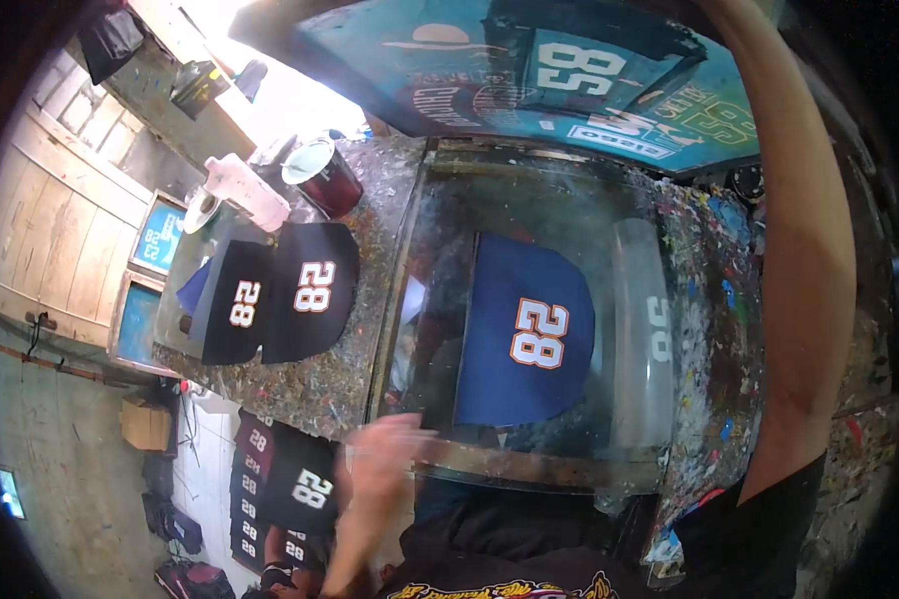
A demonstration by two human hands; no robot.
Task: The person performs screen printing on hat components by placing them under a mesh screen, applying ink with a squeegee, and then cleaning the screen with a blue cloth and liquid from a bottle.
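A navy blue cut fabric piece (489, 299), straight on its left side and rounded on its right, lies flat on the glass-topped printing board (440, 220). White numerals outlined in orange are printed on it. My left hand (385, 459) hovers by the board's near left corner, blurred by motion; its fingers cannot be made out. My right arm stretches up the right side toward the raised printing screen (529, 60), a teal mesh in a dark frame. The right hand itself lies beyond the top edge of the picture.
Two black printed pieces (315, 334) lie left of the board. Behind them stand a dark red tub (332, 190) and a pale pink jug (245, 190). A clear strip (639, 399) runs along the board's right side. More printed pieces (305, 454) lie lower left, near another person's hand.
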